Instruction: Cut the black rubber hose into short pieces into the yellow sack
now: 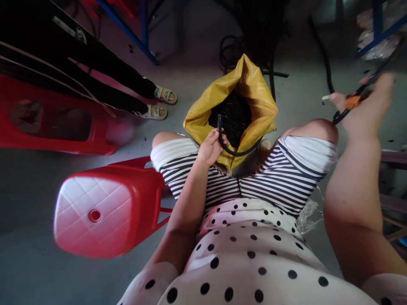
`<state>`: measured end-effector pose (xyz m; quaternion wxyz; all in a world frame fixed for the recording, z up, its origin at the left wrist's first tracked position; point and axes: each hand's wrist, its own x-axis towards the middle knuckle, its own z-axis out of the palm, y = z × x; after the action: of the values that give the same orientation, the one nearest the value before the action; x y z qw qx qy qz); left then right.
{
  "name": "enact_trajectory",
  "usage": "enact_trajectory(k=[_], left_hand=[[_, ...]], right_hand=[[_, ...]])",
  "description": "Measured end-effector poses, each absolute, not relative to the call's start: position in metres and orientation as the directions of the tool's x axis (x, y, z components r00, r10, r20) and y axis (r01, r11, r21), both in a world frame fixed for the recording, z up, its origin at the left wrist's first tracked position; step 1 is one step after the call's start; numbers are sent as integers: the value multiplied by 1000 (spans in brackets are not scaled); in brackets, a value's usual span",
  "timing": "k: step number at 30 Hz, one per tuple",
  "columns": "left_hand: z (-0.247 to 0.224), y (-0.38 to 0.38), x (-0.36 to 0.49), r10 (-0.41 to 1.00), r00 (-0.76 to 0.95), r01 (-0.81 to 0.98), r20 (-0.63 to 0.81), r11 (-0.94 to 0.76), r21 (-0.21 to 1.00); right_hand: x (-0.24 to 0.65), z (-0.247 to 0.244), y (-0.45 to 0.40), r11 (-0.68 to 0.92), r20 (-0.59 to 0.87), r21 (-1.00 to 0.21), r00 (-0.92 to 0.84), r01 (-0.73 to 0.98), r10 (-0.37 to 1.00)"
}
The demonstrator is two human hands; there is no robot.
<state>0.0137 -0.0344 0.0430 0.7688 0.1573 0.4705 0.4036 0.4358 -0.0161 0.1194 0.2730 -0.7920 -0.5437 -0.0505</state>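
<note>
A sack [203, 103] stands on the floor [187, 80] between the camera wearer's knees [318, 129], tubing [280, 74] lying behind it, a stool [108, 199] at left and another person's feet [162, 99] beyond.

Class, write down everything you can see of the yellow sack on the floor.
The yellow sack stands open-mouthed on the grey floor, between the wearer's knees. It looks like creased, slightly shiny plastic, its uneven rim peaking at the far side. Black pieces are heaped inside. The left hand holds a ribbed black tube across its near side; whether either touches it is unclear.
</note>
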Motion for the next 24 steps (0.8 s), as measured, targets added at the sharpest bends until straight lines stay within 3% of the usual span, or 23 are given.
enact_trajectory(k=[3,9,14,18,21,24], left_hand=[[46,-29,13,794,222,-492,-567,593,638],[41,-25,12,782,177,-492,-598,596,634],[37,-23,10,808,145,-488,-572,561,669],[39,-23,7,825,137,-505,-548,534,678],[42,-24,5,835,133,-479,-534,526,703],[43,-25,2,857,128,-446,-499,499,743]], right_hand=[[424,121,-30,-338,217,-526,507,780,834],[426,104,-44,-250,236,-732,580,634,780],[415,113,-39,-215,355,-723,620,657,700],[358,139,-39,41,454,-738,451,673,768],[297,144,-43,-12,155,-908,365,418,918],[245,125,-49,-219,-217,-976,75,17,973]])
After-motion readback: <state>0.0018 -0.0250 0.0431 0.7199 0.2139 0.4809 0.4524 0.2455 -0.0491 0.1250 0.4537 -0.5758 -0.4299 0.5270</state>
